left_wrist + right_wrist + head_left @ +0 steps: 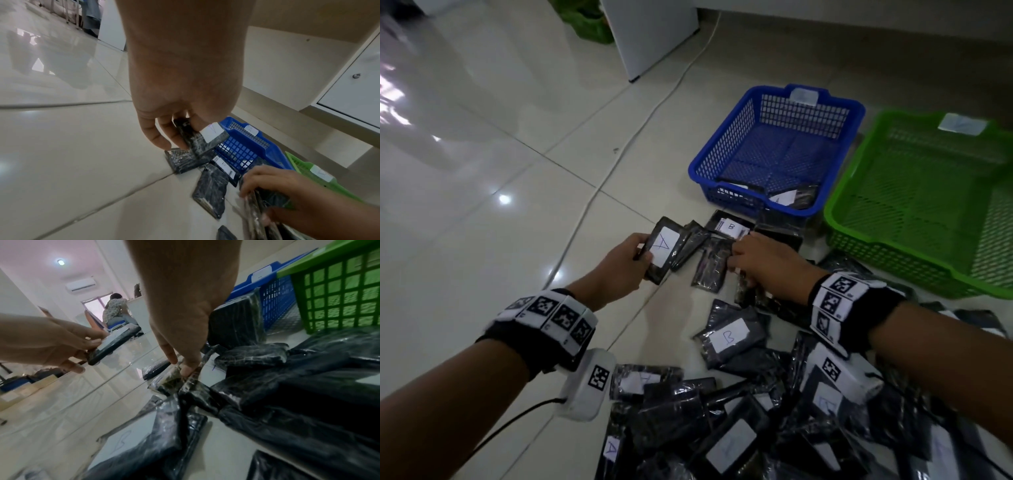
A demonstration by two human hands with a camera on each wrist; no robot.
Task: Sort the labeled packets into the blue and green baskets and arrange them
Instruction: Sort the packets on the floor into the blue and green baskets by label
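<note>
My left hand (643, 251) grips a black packet with a white label marked A (663, 247), held just above the floor; the left wrist view shows that packet (197, 139) between thumb and fingers. My right hand (743, 263) reaches into loose black packets beside it, and its fingers (185, 368) pinch one black packet (172, 379) standing on edge. The blue basket (698, 164) lies beyond both hands and has a few packets (787, 197) at its near side. To its right is the green basket (839, 192). A pile of labeled packets (756, 428) covers the floor near me.
A packet marked B (729, 337) lies under my right wrist, another B packet (731, 226) by the blue basket. A white cable (619, 150) crosses the tiled floor left of the baskets. A white cabinet (650, 34) stands behind. A person (117, 311) sits far off.
</note>
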